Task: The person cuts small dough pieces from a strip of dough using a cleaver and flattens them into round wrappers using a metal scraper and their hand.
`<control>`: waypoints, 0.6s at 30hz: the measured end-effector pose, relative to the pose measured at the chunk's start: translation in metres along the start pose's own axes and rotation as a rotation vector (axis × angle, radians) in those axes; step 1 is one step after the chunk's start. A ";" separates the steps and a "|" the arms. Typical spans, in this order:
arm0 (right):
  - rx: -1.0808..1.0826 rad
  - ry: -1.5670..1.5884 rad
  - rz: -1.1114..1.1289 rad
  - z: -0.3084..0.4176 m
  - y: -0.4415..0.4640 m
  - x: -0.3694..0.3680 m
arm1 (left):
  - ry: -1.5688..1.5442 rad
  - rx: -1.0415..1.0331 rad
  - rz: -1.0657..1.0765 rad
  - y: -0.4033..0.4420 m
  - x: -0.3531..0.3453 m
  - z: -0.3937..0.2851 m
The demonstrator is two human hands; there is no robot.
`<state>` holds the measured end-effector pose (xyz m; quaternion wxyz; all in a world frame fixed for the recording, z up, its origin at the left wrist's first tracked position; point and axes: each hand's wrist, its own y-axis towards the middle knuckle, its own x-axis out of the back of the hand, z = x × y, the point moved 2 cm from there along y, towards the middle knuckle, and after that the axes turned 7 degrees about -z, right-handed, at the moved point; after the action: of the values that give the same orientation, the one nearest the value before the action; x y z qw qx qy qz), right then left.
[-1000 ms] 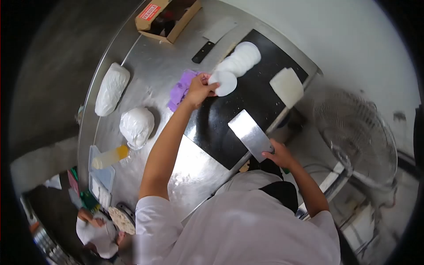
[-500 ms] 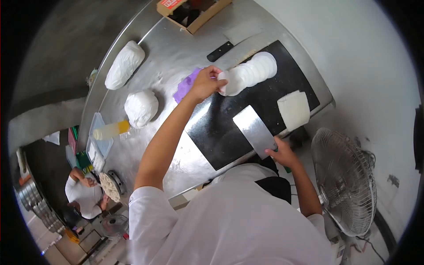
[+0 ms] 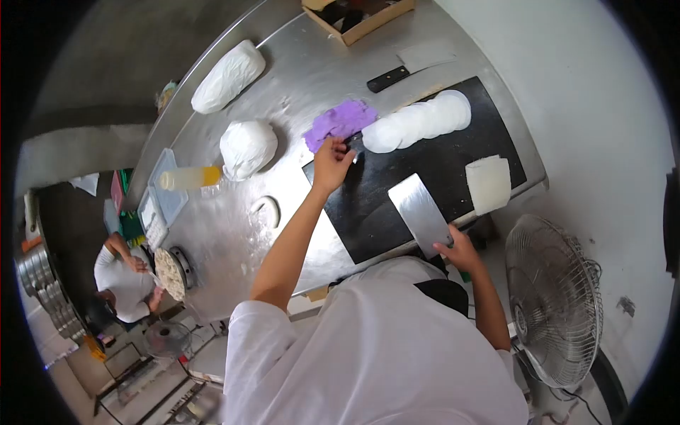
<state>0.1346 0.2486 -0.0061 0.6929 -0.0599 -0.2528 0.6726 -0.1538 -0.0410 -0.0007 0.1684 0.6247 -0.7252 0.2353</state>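
Observation:
My left hand (image 3: 333, 164) is over the left edge of the black mat (image 3: 347, 219), beside a crumpled purple cloth (image 3: 343, 122). Its fingers are curled in, and a small white piece (image 3: 354, 159), too small to make out clearly, shows at the tips. A row of overlapping thin white dough rounds (image 3: 418, 122) lies across the mat's far part. My right hand (image 3: 460, 249) grips a broad-bladed cleaver (image 3: 416, 209) by its handle, the blade low over the mat. A short curved dough strip (image 3: 268, 211) rests on the steel table, left of my left forearm.
A folded pale cloth (image 3: 489, 185) sits at the mat's right. Beyond lie a second knife (image 3: 388, 79) and a cardboard box (image 3: 375, 25). White bundles (image 3: 248, 149), a bottle (image 3: 190, 178) and a plastic tray (image 3: 168, 202) stand left. A fan (image 3: 556, 301) is close right; a co-worker (image 3: 127, 276) works far left.
My left hand has let go of a dough round at the row's near end and drawn back toward me. The view has shifted, uncovering the curved dough strip. My right hand keeps the cleaver.

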 end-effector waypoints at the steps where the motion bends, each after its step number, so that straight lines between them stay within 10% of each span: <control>1: 0.008 -0.021 0.010 0.006 -0.002 0.000 | 0.031 -0.030 0.000 -0.016 0.015 0.006; 7: 0.027 -0.196 0.137 0.036 -0.017 -0.036 | 0.749 -0.121 -0.723 -0.131 0.135 0.095; 11: 0.166 -0.300 0.132 0.065 -0.007 -0.101 | 0.268 0.060 -0.446 -0.176 0.173 0.182; 18: 0.462 -0.653 0.117 0.151 0.044 -0.244 | 0.238 -0.213 -0.471 -0.175 0.195 0.185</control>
<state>0.0383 -0.0214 0.0400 0.5320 0.2999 -0.2980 0.7336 -0.0034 -0.3233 -0.0274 0.3671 0.7227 -0.5559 0.1841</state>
